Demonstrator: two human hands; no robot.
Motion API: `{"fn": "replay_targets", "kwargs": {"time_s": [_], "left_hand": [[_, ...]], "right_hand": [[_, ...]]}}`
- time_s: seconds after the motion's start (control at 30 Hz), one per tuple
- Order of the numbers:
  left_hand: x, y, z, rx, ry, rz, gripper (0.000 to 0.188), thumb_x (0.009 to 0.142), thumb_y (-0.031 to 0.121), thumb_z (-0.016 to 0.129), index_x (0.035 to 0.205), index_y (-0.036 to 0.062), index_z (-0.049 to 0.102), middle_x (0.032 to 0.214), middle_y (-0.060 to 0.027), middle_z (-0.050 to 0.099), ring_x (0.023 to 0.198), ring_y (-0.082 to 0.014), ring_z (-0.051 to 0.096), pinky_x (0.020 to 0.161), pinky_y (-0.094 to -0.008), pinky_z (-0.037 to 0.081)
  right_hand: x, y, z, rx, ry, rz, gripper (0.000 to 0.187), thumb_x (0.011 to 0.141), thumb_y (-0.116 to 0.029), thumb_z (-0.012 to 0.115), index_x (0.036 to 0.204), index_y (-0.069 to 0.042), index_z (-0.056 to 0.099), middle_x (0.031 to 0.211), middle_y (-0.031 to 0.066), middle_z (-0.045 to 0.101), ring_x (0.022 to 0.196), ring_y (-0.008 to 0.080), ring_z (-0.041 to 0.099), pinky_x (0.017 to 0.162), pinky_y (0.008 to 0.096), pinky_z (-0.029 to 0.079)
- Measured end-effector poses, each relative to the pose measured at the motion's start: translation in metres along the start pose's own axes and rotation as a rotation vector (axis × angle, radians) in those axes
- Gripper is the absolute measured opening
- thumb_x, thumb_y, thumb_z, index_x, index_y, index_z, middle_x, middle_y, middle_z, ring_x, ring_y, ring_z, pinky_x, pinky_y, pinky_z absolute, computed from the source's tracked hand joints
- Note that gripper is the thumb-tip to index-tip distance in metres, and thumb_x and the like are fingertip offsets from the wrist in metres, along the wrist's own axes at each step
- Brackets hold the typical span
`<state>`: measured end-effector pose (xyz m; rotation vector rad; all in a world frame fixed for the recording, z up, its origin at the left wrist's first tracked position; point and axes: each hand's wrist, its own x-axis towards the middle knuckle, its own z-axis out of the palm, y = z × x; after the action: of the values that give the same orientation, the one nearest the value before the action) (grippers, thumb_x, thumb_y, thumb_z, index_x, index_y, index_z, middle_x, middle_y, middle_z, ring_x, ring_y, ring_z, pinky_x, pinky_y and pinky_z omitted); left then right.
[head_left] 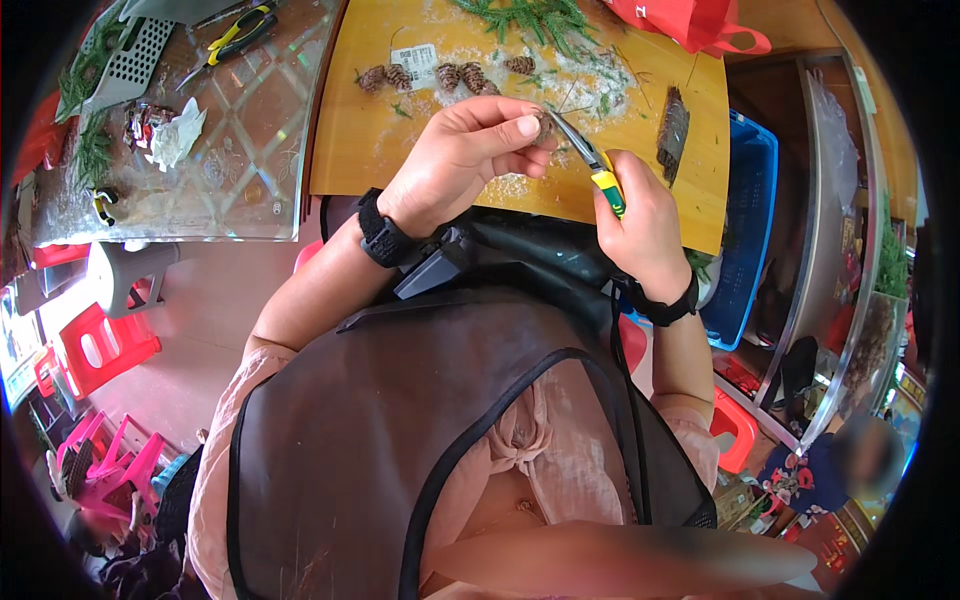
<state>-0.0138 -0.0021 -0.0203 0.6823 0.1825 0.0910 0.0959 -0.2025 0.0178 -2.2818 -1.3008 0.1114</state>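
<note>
Over the near edge of the yellow wooden table (560, 188), my left hand (465, 155) pinches a small brown pine cone (543, 126) between thumb and fingers, which hide most of it. My right hand (645, 222) is closed round the yellow-and-green handles of long-nose pliers (603, 178). Their jaws point up and left, with the tips right beside the pine cone; whether they grip anything is too small to tell. Thin dark wires stick up near the tips. Beyond my left hand, several pine cones (448, 77) lie in a row by a white printed label (415, 66).
White flakes (600, 82) and green sprigs (530, 15) cover the far part of the table. A dark bundle of thin wires (674, 130) lies at right, above a blue bin (745, 225). A red bag (690, 20) is at the back. Other pliers (238, 38) rest on the left table (265, 222).
</note>
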Motion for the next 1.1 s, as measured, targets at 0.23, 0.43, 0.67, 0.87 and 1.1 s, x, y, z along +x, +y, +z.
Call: {"fn": "replay_targets", "kwargs": {"time_s": [0.23,0.43,0.67,0.87,1.1], "left_hand": [[-0.002,-0.002,-0.001,-0.059,-0.05,0.075,0.018,0.096,0.009,0.058,0.112,0.0035,0.065,0.102,-0.0144,0.069,0.085,-0.0194,0.066,0.079,-0.0316,0.054],[-0.001,-0.003,-0.001,0.122,-0.053,0.297,0.016,0.092,0.005,0.065,0.107,0.0007,0.067,0.098,-0.0092,0.07,0.087,-0.0168,0.066,0.079,-0.0303,0.054],[-0.003,0.004,0.009,0.855,0.16,0.706,0.02,0.082,-0.002,0.071,0.101,0.0026,0.07,0.098,-0.0071,0.069,0.09,-0.0181,0.066,0.081,-0.0294,0.055],[0.0,0.001,0.004,1.169,0.188,0.991,0.022,0.076,-0.004,0.073,0.096,0.0043,0.072,0.098,-0.0093,0.067,0.091,-0.0208,0.066,0.081,-0.0294,0.055],[-0.005,0.007,0.015,0.081,0.062,0.265,0.023,0.087,0.001,0.068,0.11,0.0013,0.065,0.094,-0.0074,0.068,0.088,-0.0166,0.066,0.08,-0.0296,0.055]], "right_hand": [[-0.001,-0.001,0.003,0.082,0.022,-0.016,0.028,0.082,-0.003,0.062,0.108,-0.002,0.055,0.092,0.0214,0.06,0.086,0.0427,0.061,0.072,0.0432,0.049],[0.0,-0.003,0.003,0.209,-0.044,0.038,0.023,0.085,-0.004,0.06,0.107,-0.001,0.055,0.086,0.0193,0.06,0.08,0.0396,0.061,0.071,0.0387,0.049],[-0.001,-0.007,-0.005,0.22,-0.089,0.062,0.02,0.086,-0.005,0.06,0.105,0.0,0.055,0.084,0.0186,0.06,0.077,0.0371,0.061,0.07,0.036,0.049],[-0.002,-0.012,-0.011,0.276,-0.169,0.135,0.019,0.087,-0.005,0.06,0.105,0.0,0.055,0.083,0.019,0.06,0.076,0.0373,0.06,0.07,0.0355,0.049],[-0.004,-0.013,-0.013,0.186,-0.068,0.092,0.019,0.087,-0.006,0.059,0.105,0.0,0.055,0.083,0.0189,0.059,0.075,0.0359,0.06,0.07,0.0358,0.049]]}}
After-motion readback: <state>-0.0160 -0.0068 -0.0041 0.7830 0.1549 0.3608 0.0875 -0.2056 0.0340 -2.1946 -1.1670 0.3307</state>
